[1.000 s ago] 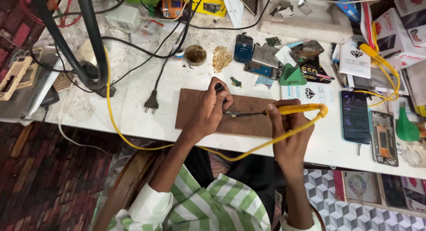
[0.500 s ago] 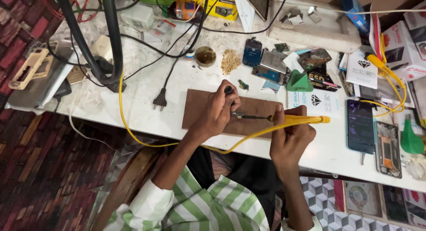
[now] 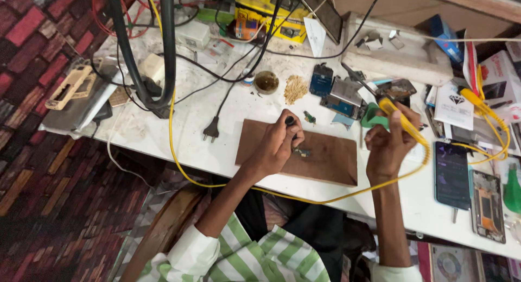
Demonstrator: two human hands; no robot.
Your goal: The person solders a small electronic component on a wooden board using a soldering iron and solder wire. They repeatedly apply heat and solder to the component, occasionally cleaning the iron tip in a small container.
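While the bench's left edge holds only a grey tray (image 3: 76, 106) with a tan frame (image 3: 68, 87) on it, the work sits at the near edge, on a brown board (image 3: 325, 160). A black hose (image 3: 163, 49) loops down over the left part of the bench, and a black plug (image 3: 211, 130) lies just left of the board. The left hand (image 3: 274, 149) rests on the board's left half, fingers closed around a black-tipped tool (image 3: 290, 121) held nearly upright; its working end is hidden by the hand. Just right of that hand a small part (image 3: 302, 152) lies on the board, touching or almost touching the fingers. Behind the board stand a round tin (image 3: 266, 81) and a tuft of brass wool (image 3: 296, 88), then a blue circuit board (image 3: 321, 80). The right hand (image 3: 388, 146) is lifted above the board's right edge, closed on a yellow soldering iron (image 3: 399, 119) whose tip points up and back, away from the part; its yellow cord (image 3: 304, 194) trails along the near edge. Farther right lie two phones (image 3: 452, 176).

It looks like a pause between solder touches, with the part pinned. The next touch would need the tip swung down onto the part with the left hand steady.
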